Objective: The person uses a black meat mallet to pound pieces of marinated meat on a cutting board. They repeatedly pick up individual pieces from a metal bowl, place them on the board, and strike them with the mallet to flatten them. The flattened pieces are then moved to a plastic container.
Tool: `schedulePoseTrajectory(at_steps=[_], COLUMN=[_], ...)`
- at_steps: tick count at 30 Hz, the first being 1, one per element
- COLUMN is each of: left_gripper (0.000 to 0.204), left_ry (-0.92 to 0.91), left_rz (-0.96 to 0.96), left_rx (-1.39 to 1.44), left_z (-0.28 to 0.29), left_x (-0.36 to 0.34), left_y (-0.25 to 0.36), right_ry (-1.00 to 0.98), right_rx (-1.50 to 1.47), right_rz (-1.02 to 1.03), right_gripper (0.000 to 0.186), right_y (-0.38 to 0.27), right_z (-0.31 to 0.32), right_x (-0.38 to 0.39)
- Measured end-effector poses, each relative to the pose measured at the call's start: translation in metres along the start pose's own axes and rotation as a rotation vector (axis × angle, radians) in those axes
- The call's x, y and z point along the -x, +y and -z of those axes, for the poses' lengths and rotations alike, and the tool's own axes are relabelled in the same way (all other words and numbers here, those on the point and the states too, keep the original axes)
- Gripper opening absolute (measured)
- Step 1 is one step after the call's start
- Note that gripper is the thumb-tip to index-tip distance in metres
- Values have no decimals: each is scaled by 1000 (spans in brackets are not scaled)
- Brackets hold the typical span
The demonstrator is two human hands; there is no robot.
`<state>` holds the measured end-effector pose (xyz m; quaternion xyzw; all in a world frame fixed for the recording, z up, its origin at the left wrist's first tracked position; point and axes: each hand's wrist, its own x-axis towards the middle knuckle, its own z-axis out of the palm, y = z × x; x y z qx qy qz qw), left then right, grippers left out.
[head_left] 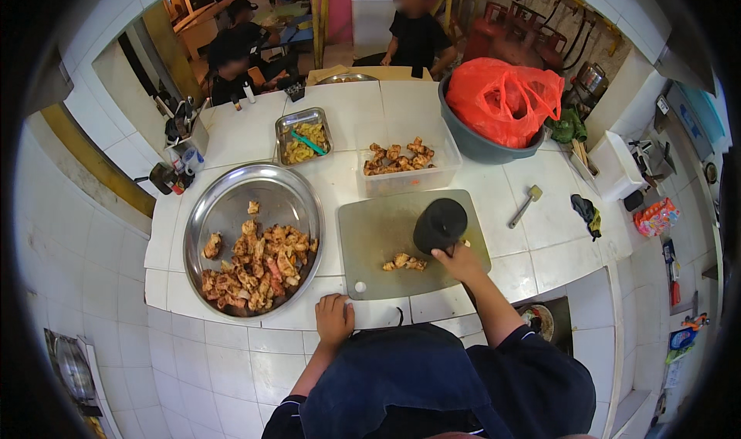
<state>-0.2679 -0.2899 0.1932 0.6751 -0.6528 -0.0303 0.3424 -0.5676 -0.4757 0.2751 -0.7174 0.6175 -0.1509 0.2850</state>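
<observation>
My right hand [458, 260] grips a dark cleaver [440, 224], its broad blade raised over the grey cutting board [370, 238]. A small chunk of fried chicken [404, 262] lies on the board just left of that hand. My left hand [333, 318] rests with curled fingers on the white tiled counter edge, just below the board's front left corner, holding nothing. A large round steel tray [224, 200] with several fried chicken pieces [258, 267] sits to the left of the board.
Behind the board stand a clear plastic tub of cut chicken [401, 165] and a small steel pan [302, 135] with food and tongs. A grey basin [471, 142] holds a red plastic bag [502, 99]. A meat mallet [525, 205] lies at right. Two people sit beyond the counter.
</observation>
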Motion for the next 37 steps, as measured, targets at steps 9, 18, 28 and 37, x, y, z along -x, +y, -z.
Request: schedulePoseTrajectory(at_steps=[9, 18, 28, 37], left_gripper=[27, 36, 59, 67], left_ry=[-39, -69, -403, -649], left_rz=[32, 25, -353, -262], left_rx=[-51, 31, 19, -185], left_z=[-3, -6, -50, -87], left_x=[-2, -19, -106, -117], left_y=[0, 9, 86, 63], right_ry=[-66, -92, -110, -188], right_rx=[-76, -65, -80, -14], right_rz=[54, 7, -21, -15], right_gripper=[70, 73, 67, 72], right_y=[17, 14, 9, 30], right_z=[-10, -6, -3, 34], right_x=[-11, -9, -6, 0])
